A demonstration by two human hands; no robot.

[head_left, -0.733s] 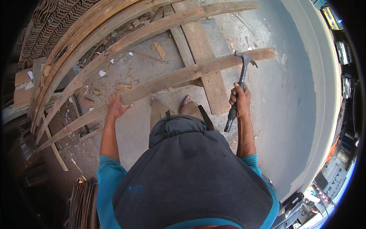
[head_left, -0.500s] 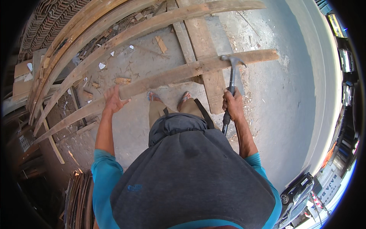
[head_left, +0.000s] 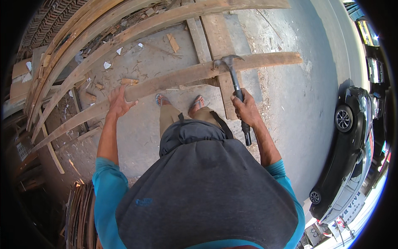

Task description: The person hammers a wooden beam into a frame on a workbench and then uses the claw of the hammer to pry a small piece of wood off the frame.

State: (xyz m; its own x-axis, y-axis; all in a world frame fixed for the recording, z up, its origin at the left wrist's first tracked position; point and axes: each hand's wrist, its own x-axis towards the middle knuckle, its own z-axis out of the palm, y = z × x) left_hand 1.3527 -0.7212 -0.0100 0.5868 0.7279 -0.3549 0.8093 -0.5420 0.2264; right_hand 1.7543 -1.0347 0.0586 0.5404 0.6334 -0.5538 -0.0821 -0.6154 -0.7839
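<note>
A long wooden beam (head_left: 174,82) runs from the lower left to the upper right in front of my feet. My left hand (head_left: 119,103) rests on its left part, fingers laid over the wood and thumb stretched apart. In my right hand (head_left: 246,108) is a claw hammer (head_left: 234,75) with a dark handle, gripped around the middle. The hammer's metal head is over the beam where it crosses a wide plank (head_left: 226,89). Whether the head touches the wood, I cannot tell, and no nail can be made out.
A second beam (head_left: 166,24) and stacked timbers (head_left: 70,45) lie beyond, at the left. Wood scraps (head_left: 173,43) and white shards (head_left: 107,65) litter the ground. Stacked boards (head_left: 81,216) stand at lower left. A black car (head_left: 346,153) is on the road at right.
The hammer has moved left along the beam, its head now over the plank crossing. My left hand stays on the beam. More of the black car shows at the right.
</note>
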